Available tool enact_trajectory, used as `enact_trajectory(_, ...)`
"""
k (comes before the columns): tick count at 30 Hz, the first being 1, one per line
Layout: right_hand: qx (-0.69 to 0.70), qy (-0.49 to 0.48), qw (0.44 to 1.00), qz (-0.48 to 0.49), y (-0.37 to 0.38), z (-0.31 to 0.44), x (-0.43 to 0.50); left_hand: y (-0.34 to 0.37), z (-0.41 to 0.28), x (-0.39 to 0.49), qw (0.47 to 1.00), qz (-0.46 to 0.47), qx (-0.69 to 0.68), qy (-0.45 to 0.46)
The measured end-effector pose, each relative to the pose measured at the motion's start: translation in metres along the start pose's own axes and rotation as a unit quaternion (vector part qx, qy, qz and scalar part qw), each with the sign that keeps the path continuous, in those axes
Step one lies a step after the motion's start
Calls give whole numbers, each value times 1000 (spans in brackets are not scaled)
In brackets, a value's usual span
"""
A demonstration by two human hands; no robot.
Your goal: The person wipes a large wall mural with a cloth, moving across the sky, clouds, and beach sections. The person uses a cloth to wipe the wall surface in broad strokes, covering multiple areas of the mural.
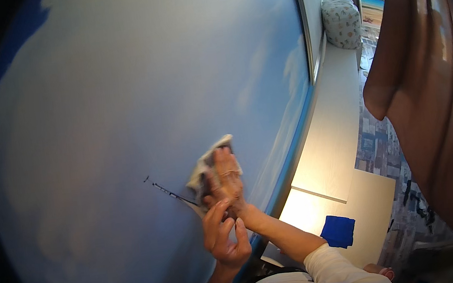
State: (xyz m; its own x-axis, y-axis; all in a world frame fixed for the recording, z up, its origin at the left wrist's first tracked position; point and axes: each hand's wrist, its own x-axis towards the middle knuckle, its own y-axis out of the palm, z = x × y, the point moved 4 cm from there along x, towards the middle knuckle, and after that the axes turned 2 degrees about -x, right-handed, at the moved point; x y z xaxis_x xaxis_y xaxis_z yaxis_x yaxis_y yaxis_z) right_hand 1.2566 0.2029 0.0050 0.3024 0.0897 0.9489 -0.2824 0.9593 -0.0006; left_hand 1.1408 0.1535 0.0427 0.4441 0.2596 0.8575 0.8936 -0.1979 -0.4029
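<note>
My right hand [228,179] lies flat over a pale, grey-smudged cloth [207,164] and presses it against a wall [120,95] painted as blue sky with clouds. In front of the right wrist is my left hand [226,235], its fingers loosely bent and apart, with nothing visible in it. A thin dark line [169,193] runs diagonally across the painted surface, just left of the cloth; its lower end passes behind the cloth and hands. The cloth and right fingers look slightly blurred.
Along the wall's foot runs a light wooden bench [325,126], with a lower board [373,198] bearing a folded blue cloth [338,231]. A patterned pouf [342,22] stands at the far end. Brown draped fabric [427,97] hangs at right above the patchwork-patterned floor [371,146].
</note>
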Motion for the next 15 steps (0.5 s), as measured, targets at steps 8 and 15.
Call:
enact_trajectory(8, 8, 92, 995, -47, -19, -76, 91, -3, -6, 2, 1000, -8, -3, 17)
enact_trajectory(15, 66, -7, 998, 9, -3, 11, 58, -1, -9, 4, 1000, -6, -8, 9)
